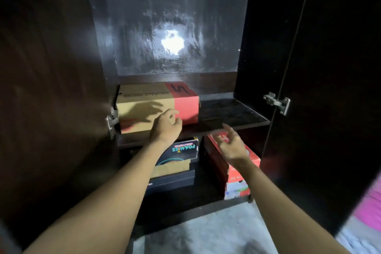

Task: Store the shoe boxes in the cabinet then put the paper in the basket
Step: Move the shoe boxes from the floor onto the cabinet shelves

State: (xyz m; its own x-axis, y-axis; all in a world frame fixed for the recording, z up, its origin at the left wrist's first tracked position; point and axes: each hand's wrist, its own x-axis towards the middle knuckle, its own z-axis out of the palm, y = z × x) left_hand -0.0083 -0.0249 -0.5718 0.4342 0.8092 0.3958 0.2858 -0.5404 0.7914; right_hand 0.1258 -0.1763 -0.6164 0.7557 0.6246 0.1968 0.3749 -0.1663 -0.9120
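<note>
The left hand [167, 123] and right hand [231, 147] are hovering, fingers loose and empty; the shoe box [152, 107] is sitting by the front edge of the shelf [233, 113], so a snag risks toppling it.

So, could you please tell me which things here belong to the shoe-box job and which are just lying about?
Job: tan-and-red box on the cabinet shelf; Foamies box, black box and red box underneath.
Lying about: pink item at the right edge; pale floor.

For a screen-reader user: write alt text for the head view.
Two hands reach into an open dark cabinet: the left hand at a tan-and-red box on the upper shelf, the right hand over a red box below.
</note>
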